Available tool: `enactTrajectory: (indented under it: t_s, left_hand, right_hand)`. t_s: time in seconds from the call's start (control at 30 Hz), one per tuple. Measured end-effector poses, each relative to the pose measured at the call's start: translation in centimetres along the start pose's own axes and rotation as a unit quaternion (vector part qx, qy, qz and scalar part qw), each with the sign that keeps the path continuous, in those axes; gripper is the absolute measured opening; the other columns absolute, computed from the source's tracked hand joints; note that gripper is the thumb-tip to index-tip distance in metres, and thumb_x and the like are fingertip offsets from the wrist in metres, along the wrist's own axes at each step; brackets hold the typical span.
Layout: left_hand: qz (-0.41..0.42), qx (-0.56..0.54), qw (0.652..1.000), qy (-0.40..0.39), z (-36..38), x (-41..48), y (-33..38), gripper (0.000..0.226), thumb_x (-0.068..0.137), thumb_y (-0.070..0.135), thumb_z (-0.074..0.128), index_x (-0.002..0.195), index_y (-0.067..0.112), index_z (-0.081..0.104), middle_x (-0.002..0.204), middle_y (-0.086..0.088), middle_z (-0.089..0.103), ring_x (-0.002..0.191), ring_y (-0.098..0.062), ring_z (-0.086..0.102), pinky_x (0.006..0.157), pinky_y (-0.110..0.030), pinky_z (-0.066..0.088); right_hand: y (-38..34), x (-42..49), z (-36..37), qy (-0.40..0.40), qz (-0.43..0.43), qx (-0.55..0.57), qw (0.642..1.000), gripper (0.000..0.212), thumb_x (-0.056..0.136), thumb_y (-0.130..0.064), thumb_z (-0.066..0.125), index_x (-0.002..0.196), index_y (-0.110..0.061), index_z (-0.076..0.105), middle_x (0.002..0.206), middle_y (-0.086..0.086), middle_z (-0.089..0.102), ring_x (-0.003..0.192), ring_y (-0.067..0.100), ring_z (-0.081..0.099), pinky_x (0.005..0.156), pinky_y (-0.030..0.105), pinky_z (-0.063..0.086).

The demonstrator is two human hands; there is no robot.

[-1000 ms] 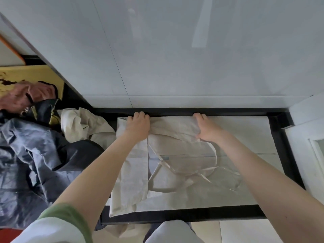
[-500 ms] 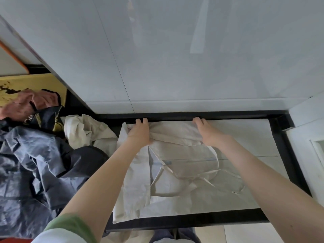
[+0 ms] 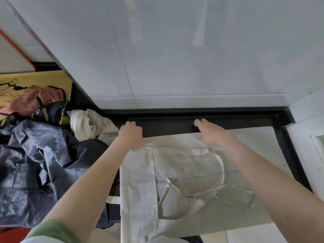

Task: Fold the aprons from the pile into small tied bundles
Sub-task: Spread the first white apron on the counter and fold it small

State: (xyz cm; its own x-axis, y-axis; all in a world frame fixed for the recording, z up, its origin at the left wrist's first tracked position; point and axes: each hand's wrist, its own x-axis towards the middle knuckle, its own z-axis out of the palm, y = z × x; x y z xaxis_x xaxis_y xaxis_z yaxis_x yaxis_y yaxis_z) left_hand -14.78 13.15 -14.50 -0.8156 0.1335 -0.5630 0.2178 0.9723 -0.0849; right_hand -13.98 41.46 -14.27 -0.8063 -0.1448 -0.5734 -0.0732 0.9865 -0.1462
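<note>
The left hand (image 3: 131, 133) is curled, knuckles up, its fingers closed on the far left corner of the cream apron (image 3: 185, 174). The right hand (image 3: 211, 133) lies palm down with fingers spread loosely, pressing the apron's far edge near the middle rather than gripping it. The apron is spread flat on a white counter (image 3: 259, 137) with a black rim, its left side folded over into a long panel that runs toward the person and hangs past the near edge. Its ties (image 3: 222, 172) loop loosely across the middle. Left of the left forearm lies the pile: a crumpled cream apron (image 3: 87, 125), a dark blue apron (image 3: 35, 163) heaped over most of that side, and a pink cloth (image 3: 29, 100) farther back on a yellow surface (image 3: 40, 79). A white tiled wall (image 3: 175, 58) rises behind the counter. A green sleeve (image 3: 50, 228) shows at the lower left.
</note>
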Motion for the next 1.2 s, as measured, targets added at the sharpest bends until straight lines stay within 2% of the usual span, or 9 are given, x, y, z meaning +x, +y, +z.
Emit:
enactTrajectory:
  t_s: [0.17, 0.33, 0.47, 0.57, 0.67, 0.73, 0.93, 1.1, 1.2]
  left_hand:
    - [0.03, 0.004, 0.998, -0.055, 0.7, -1.0, -0.5, 0.062, 0.086, 0.062, 0.05, 0.126, 0.015, 0.047, 0.124, -0.007, 0.051, 0.119, -0.028, 0.043, 0.101, -0.044, 0.03]
    - [0.045, -0.029, 0.997, -0.061, 0.9, -1.6, -0.5, 0.029, 0.09, 0.037, 0.055, 0.111, 0.017, 0.058, 0.103, -0.001, 0.059, 0.096, -0.02, 0.055, 0.084, -0.033, 0.034]
    - [0.013, -0.049, 0.993, 0.108, -1.0, -2.1, 0.2, 0.025, 0.097, 0.025, 0.048, 0.119, 0.014, 0.051, 0.114, -0.01, 0.051, 0.102, -0.027, 0.052, 0.073, -0.034, 0.039]
    - [0.008, -0.002, 0.968, 0.251, -3.0, -2.9, 0.7, 0.018, 0.092, 0.012, 0.053, 0.109, 0.011, 0.05, 0.097, -0.007, 0.058, 0.081, -0.025, 0.053, 0.064, -0.03, 0.032]
    - [0.047, 0.062, 0.924, 0.375, -4.2, -4.6, 1.0, 0.032, 0.056, -0.003, 0.076, 0.076, 0.009, 0.054, 0.053, -0.001, 0.041, 0.049, -0.019, 0.028, 0.049, -0.027, 0.022]
    - [0.087, 0.099, 0.895, 0.427, -4.0, -6.0, 1.2, 0.041, 0.041, -0.011, 0.072, 0.075, 0.008, 0.059, 0.05, 0.002, 0.023, 0.045, -0.018, 0.02, 0.047, -0.025, 0.019]
    - [0.112, 0.195, 0.937, 0.267, -0.5, -8.1, 2.3, 0.055, 0.057, 0.013, 0.081, 0.11, 0.019, 0.069, 0.052, 0.007, 0.051, 0.048, -0.015, 0.05, 0.053, -0.025, 0.029]
    - [0.075, 0.15, 0.962, 0.217, -0.2, -8.3, 4.0, 0.042, 0.095, 0.006, 0.04, 0.136, 0.016, 0.038, 0.088, 0.0, 0.056, 0.07, -0.018, 0.051, 0.049, -0.024, 0.031]
    - [0.044, 0.125, 0.973, 0.19, -0.6, -8.6, 5.0, 0.054, 0.093, 0.002, 0.038, 0.144, 0.018, 0.025, 0.084, 0.001, 0.051, 0.057, -0.016, 0.045, 0.043, -0.025, 0.027]
  right_hand:
    - [1.0, -0.5, 0.9, 0.013, -0.011, -0.174, 0.985, 0.032, 0.088, -0.007, 0.047, 0.119, -0.015, 0.054, 0.12, 0.005, 0.044, 0.114, 0.024, 0.039, 0.093, 0.034, 0.032]
    - [1.3, -1.4, 1.0, 0.101, -0.034, -0.166, 0.98, 0.019, 0.089, -0.007, 0.045, 0.104, -0.017, 0.05, 0.106, 0.001, 0.057, 0.108, 0.023, 0.049, 0.095, 0.034, 0.028]
    - [3.1, -2.4, -1.1, 0.266, -0.024, -0.099, 0.958, 0.011, 0.09, -0.008, 0.048, 0.099, -0.003, 0.051, 0.09, 0.015, 0.06, 0.087, 0.035, 0.057, 0.074, 0.039, 0.031]
    - [4.6, -4.0, -2.1, 0.394, -0.06, -0.115, 0.91, 0.016, 0.076, 0.002, 0.063, 0.08, -0.004, 0.049, 0.069, 0.015, 0.052, 0.062, 0.034, 0.054, 0.061, 0.035, 0.032]
    - [5.7, -6.2, -2.1, 0.407, -0.08, -0.153, 0.897, 0.041, 0.058, 0.016, 0.073, 0.082, -0.006, 0.048, 0.067, 0.013, 0.05, 0.058, 0.031, 0.051, 0.058, 0.035, 0.039]
    - [6.4, -7.8, -1.2, 0.376, -0.09, -0.169, 0.906, 0.05, 0.05, 0.022, 0.071, 0.085, -0.006, 0.049, 0.068, 0.009, 0.05, 0.058, 0.029, 0.049, 0.057, 0.034, 0.04]
    - [4.6, -10.3, 2.6, 0.317, -0.069, -0.115, 0.939, 0.033, 0.064, 0.005, 0.075, 0.089, -0.007, 0.057, 0.071, 0.006, 0.058, 0.066, 0.03, 0.06, 0.064, 0.034, 0.044]
    - [-0.6, -10.2, 8.0, 0.239, -0.283, -0.149, 0.917, 0.025, 0.079, -0.001, 0.058, 0.101, -0.013, 0.063, 0.088, 0.001, 0.063, 0.083, 0.022, 0.06, 0.076, 0.034, 0.052]
    - [-2.2, -8.7, 9.3, 0.235, -0.175, -0.125, 0.948, 0.04, 0.077, -0.006, 0.068, 0.116, -0.009, 0.061, 0.105, 0.006, 0.064, 0.098, 0.026, 0.061, 0.087, 0.035, 0.05]
